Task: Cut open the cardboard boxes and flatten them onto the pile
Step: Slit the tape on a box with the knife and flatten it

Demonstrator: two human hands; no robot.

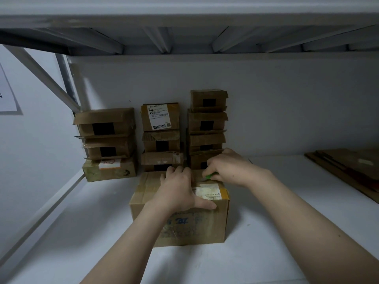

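A taped cardboard box (190, 226) with a white label on top stands on the white shelf in front of me. My left hand (180, 191) lies flat on its top, fingers straight, thumb along the front top edge. My right hand (227, 167) is at the far right of the box top and grips a green-handled cutter (208, 176), whose blade is hidden. Three stacks of taped boxes stand behind against the wall: left (106, 144), middle (161, 136), right (207, 124). A pile of flattened cardboard (348, 169) lies at the right.
The white shelf surface (276, 232) stretches right and toward me. Its front left edge (41, 218) runs diagonally. A shelf board with metal ribs (184, 37) hangs low overhead. A paper sheet (8, 95) is stuck on the left wall.
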